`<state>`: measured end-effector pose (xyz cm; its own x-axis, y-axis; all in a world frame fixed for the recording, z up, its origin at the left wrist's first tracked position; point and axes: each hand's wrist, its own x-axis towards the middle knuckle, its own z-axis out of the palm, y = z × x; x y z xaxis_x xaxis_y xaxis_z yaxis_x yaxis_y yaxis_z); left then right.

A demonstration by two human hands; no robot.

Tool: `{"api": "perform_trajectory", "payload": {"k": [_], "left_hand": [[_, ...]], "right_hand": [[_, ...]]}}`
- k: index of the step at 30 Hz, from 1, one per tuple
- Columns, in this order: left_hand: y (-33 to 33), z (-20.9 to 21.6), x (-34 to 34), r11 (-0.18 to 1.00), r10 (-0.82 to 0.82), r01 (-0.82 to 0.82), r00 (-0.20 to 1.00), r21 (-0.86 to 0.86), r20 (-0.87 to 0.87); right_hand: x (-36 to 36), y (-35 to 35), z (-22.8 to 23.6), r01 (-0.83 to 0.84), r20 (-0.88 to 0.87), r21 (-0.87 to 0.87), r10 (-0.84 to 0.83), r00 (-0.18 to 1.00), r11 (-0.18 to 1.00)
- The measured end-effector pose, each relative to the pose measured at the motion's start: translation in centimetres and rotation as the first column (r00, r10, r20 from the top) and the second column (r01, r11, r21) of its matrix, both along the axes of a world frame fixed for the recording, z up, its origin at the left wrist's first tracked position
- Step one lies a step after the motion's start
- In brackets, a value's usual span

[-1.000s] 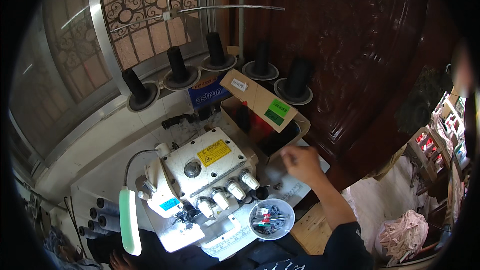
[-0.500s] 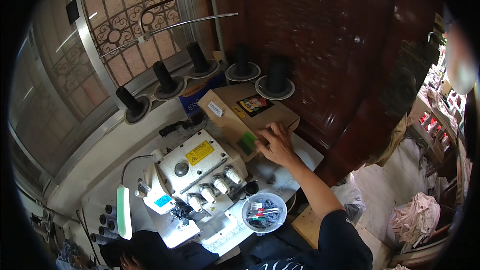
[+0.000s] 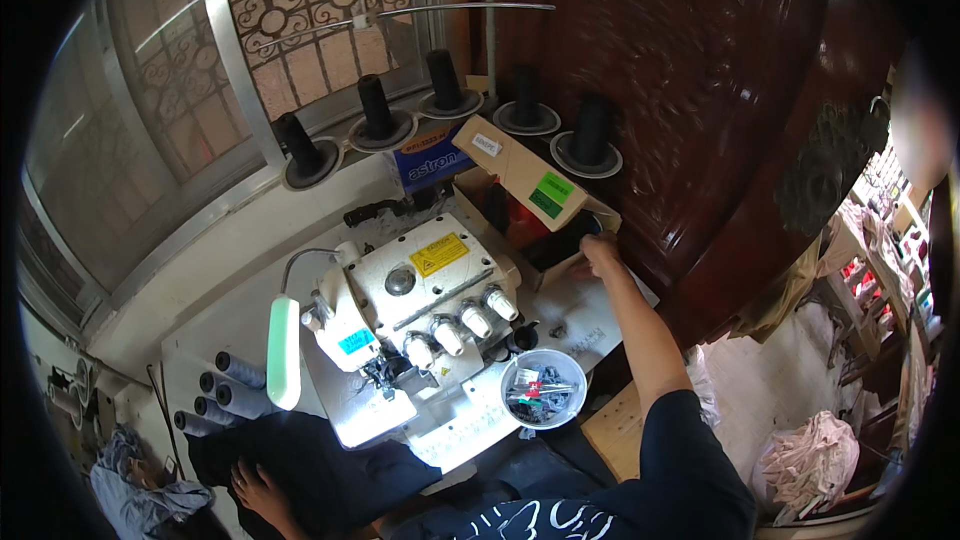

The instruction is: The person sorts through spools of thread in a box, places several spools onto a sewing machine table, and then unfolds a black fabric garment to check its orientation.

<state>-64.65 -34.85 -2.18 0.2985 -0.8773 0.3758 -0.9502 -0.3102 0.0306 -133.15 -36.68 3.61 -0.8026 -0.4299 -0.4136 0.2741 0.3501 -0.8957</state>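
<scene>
A brown cardboard box [image 3: 556, 277] stands behind the sewing machine with its lid [image 3: 515, 165] raised. Dark and red contents show inside, too shaded to name. My right hand [image 3: 600, 255] is at the box's right front corner, fingers curled over its edge; the fingertips are partly hidden. On the lower left, my left hand [image 3: 258, 492] lies with fingers spread on black cloth [image 3: 325, 460]. The white overlock sewing machine [image 3: 420, 280] sits between my hands, its work area lit.
Black thread cones [image 3: 375, 110] stand on round holders at the back, beside a blue box [image 3: 430, 165]. A lamp [image 3: 285, 352] hangs left of the machine, near grey thread spools [image 3: 240, 400]. A white tub [image 3: 543, 420] of small items stands right. Pink cloth [image 3: 812, 462] is bundled far right.
The box lid has gone from closed to raised, baring the inside. My right hand has moved from the lid's top to the front corner. My left hand has come further into view.
</scene>
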Motion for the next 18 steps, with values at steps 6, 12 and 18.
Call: {"api": "perform_trajectory", "payload": {"k": [6, 12, 18], "left_hand": [[-0.1, 0.4, -0.5, 1.000, -0.019, 0.020, 0.998, 0.015, -0.058], [0.1, 0.7, -0.3, 0.999, 0.003, -0.002, 0.999, 0.032, -0.033], [-0.2, -0.4, 0.1, 0.999, 0.023, -0.023, 1.000, -0.027, 0.010]], "right_hand": [[-1.2, 5.7, -5.6, 0.223, 0.060, -0.242, -0.215, 0.975, 0.944], [2.4, 18.7, -2.9, 0.065, -0.069, -0.326, -0.092, 0.993, 0.943], [3.0, 21.9, -1.7, 0.089, -0.071, -0.315, -0.117, 0.991, 0.945]]}}
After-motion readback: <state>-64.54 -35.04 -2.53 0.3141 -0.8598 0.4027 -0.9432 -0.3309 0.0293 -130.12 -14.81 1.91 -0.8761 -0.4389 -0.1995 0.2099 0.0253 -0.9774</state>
